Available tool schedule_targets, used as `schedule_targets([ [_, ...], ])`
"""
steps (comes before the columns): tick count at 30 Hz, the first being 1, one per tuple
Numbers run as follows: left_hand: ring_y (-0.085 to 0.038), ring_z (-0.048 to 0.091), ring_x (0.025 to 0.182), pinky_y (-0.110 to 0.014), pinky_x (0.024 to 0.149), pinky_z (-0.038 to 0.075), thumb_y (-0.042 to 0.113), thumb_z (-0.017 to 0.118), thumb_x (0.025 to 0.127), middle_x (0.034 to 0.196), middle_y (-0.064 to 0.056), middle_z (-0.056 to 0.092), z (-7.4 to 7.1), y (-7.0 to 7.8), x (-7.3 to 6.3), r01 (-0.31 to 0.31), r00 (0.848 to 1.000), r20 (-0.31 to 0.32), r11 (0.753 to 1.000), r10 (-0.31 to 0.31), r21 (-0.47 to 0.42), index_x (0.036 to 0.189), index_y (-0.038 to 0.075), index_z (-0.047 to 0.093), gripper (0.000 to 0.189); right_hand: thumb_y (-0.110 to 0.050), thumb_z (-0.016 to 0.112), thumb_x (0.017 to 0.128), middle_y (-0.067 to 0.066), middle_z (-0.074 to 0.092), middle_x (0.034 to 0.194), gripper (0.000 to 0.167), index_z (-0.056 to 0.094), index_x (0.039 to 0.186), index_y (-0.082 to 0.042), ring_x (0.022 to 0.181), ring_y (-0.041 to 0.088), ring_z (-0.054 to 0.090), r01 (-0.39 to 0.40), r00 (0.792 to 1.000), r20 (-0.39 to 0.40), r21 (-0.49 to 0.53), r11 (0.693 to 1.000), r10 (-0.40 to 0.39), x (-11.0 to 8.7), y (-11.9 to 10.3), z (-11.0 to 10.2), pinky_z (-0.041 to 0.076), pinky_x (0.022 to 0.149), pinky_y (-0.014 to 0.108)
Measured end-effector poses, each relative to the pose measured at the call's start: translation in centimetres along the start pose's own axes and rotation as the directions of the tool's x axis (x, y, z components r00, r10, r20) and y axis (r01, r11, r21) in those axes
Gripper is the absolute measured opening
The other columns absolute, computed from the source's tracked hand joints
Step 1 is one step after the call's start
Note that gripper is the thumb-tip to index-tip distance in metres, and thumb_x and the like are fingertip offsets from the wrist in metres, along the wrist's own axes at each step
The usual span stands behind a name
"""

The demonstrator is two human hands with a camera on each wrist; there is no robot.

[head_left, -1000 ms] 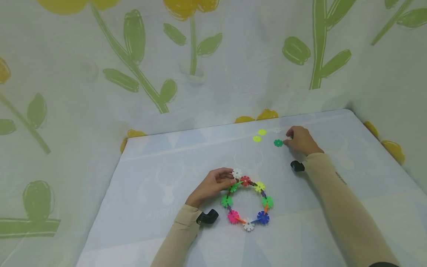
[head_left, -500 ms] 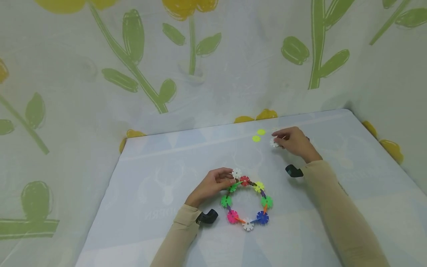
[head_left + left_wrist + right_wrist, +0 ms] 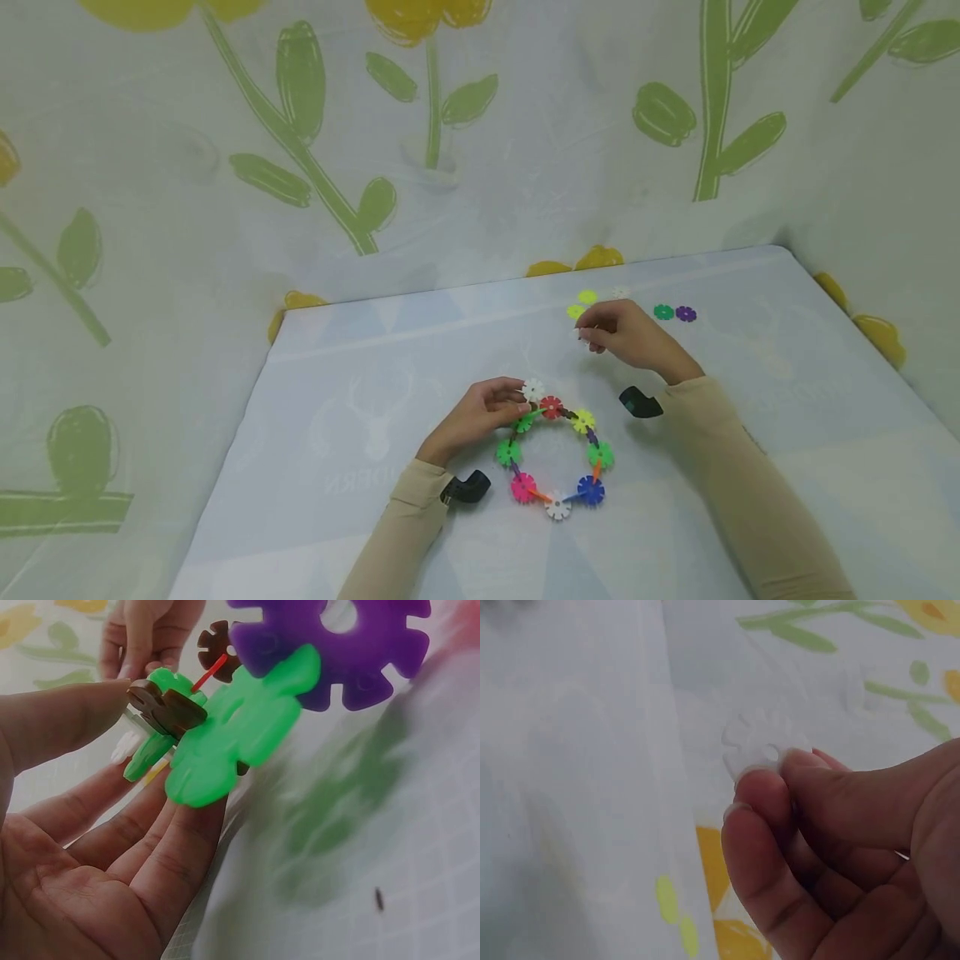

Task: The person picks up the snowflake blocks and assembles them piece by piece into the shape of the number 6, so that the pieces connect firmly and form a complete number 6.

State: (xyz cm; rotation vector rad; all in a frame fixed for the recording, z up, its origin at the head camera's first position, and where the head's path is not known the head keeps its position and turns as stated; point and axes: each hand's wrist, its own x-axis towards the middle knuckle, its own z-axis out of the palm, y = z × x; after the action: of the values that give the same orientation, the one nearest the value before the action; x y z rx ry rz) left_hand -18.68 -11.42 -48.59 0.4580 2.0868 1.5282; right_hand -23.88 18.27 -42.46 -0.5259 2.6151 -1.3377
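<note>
A ring of interlocking snowflake discs [image 3: 599, 455] in many colours is on the table, its upper left end in my left hand [image 3: 472, 417]. The left thumb presses a brown disc [image 3: 161, 711] and the fingers lie under a bright green disc [image 3: 240, 720]. A white disc [image 3: 533, 390] stands out at the ring's top, by the left fingertips. Farther back and to the right, my right hand [image 3: 633, 337] pinches a loose white snowflake disc [image 3: 754, 742] between thumb and fingers, apart from the ring. In the head view the fingers mostly cover this disc.
Two yellow discs [image 3: 587, 297] and a pale disc [image 3: 620, 292] lie near the table's far edge. A green disc [image 3: 663, 312] and a purple disc [image 3: 686, 314] lie right of them. Behind the table [image 3: 337, 350] hangs flower-patterned cloth [image 3: 525, 192].
My right hand has taken hold of a white disc and moved left and nearer with it. The green and purple discs now show behind it. The left hand and ring have kept still.
</note>
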Motion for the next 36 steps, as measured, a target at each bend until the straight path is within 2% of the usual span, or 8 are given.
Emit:
schedule_targets([
  [6,-0.021,0.072,0.111,-0.036,0.097,0.059,0.022,0.068,0.101,0.130,-0.020,0.069,0.0,0.0,0.1,0.013,1.000,0.004,1.000,-0.013,-0.005,0.144,0.002,0.055,0.049,-0.005,0.065,0.100,0.021,0.071,0.095,0.014,0.071,0.110,0.004,0.078,0.020,0.065,0.051,0.996,0.065,0.035,0.998,-0.053,0.0,-0.9,1.2,0.060,0.077,0.039],
  [10,-0.021,0.072,0.112,-0.037,0.098,0.059,0.023,0.068,0.101,0.131,-0.019,0.069,0.0,0.0,0.2,0.016,1.000,0.005,1.000,-0.016,-0.002,0.144,0.002,0.055,0.050,-0.006,0.065,0.100,0.016,0.073,0.095,0.012,0.071,0.108,0.001,0.080,0.018,0.065,0.073,0.992,0.096,0.033,0.997,-0.076,0.1,-0.9,1.9,0.059,0.078,0.038],
  [15,-0.019,0.073,0.110,-0.035,0.097,0.059,0.021,0.068,0.101,0.129,-0.021,0.069,-0.1,0.0,0.2,0.012,1.000,0.006,1.000,-0.012,-0.008,0.143,0.001,0.055,0.049,-0.004,0.066,0.100,0.016,0.073,0.100,0.011,0.072,0.108,0.000,0.084,0.019,0.067,0.099,0.984,0.147,0.042,0.994,-0.104,0.2,-1.0,2.5,0.060,0.083,0.037],
  [25,-0.019,0.073,0.110,-0.033,0.096,0.059,0.018,0.067,0.101,0.129,-0.022,0.069,0.0,0.2,0.1,-0.009,1.000,0.016,1.000,0.009,-0.007,0.144,0.000,0.054,0.048,-0.001,0.064,0.100,0.013,0.074,0.101,0.011,0.073,0.104,-0.003,0.089,0.021,0.069,0.153,0.956,0.238,0.093,0.984,-0.171,0.5,-0.9,3.6,0.059,0.085,0.032],
  [36,-0.014,0.072,0.105,-0.030,0.092,0.059,0.018,0.067,0.101,0.127,-0.022,0.070,0.1,-0.1,0.2,-0.016,1.000,0.022,1.000,0.016,-0.008,0.143,-0.001,0.055,0.047,-0.003,0.065,0.100,0.011,0.074,0.100,0.010,0.074,0.104,-0.004,0.090,0.022,0.069,0.164,0.956,0.224,0.118,0.979,-0.188,0.3,-0.9,4.3,0.057,0.084,0.028],
])
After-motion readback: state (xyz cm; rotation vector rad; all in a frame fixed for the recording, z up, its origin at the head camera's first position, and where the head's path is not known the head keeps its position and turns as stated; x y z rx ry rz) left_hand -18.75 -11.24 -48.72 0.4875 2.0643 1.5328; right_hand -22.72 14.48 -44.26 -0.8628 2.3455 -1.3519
